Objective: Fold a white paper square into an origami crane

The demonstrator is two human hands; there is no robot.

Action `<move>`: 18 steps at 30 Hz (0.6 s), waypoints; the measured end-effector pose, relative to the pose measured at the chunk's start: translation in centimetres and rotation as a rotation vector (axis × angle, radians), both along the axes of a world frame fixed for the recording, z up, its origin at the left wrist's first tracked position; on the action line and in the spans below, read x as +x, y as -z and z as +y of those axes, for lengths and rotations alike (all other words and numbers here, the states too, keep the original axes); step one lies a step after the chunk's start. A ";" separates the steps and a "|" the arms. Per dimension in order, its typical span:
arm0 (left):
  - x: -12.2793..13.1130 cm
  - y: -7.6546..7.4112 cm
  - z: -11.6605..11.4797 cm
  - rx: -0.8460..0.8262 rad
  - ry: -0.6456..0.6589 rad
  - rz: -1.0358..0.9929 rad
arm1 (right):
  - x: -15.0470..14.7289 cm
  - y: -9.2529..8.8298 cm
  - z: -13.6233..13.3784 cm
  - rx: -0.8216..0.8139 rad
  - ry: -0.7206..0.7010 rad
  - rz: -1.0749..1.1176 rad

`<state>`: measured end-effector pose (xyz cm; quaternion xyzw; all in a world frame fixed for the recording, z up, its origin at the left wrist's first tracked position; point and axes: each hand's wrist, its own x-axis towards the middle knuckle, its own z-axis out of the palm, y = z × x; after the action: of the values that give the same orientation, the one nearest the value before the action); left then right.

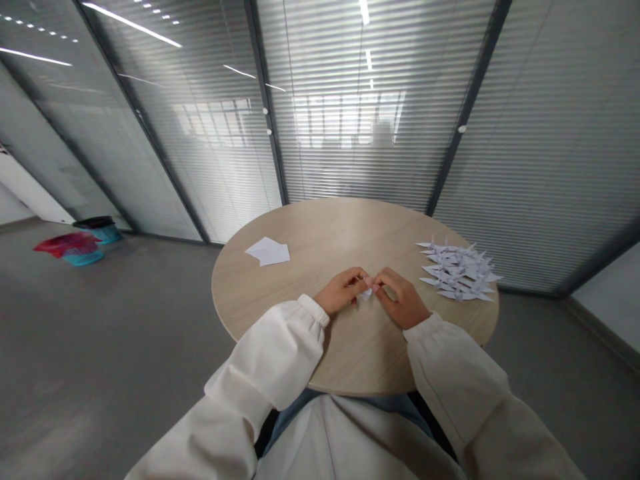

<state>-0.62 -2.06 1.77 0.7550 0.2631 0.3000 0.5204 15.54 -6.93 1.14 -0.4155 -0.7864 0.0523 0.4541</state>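
Near the middle of the round wooden table, a small piece of white paper is pinched between both hands. My left hand grips it from the left, fingers bent and partly over it. From the right, my right hand holds it with thumb and fingertips, which nearly touch those of the left. The paper's folds are too small to make out. A pile of folded white paper pieces with pointed ends lies at the table's right. Flat white paper sheets rest at the left.
Behind the table stands a glass partition with blinds. On the floor at the far left are a blue bin with a red liner and another blue bin with a black liner.
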 end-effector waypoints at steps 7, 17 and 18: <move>0.1 -0.5 -0.5 -0.012 -0.171 -0.079 | 4.4 1.9 -3.2 0.185 0.379 -0.042; -0.1 -0.5 -0.3 -0.010 -0.168 -0.069 | 13.7 5.7 -8.4 0.225 1.048 -0.249; -0.1 -0.4 -0.2 -0.006 -0.166 -0.065 | 14.0 6.0 -8.4 0.214 1.037 -0.283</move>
<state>-0.74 -2.26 2.17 0.7191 0.3085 0.3655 0.5041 29.51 -15.35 -4.83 -0.7031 -0.5329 -0.3151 0.3499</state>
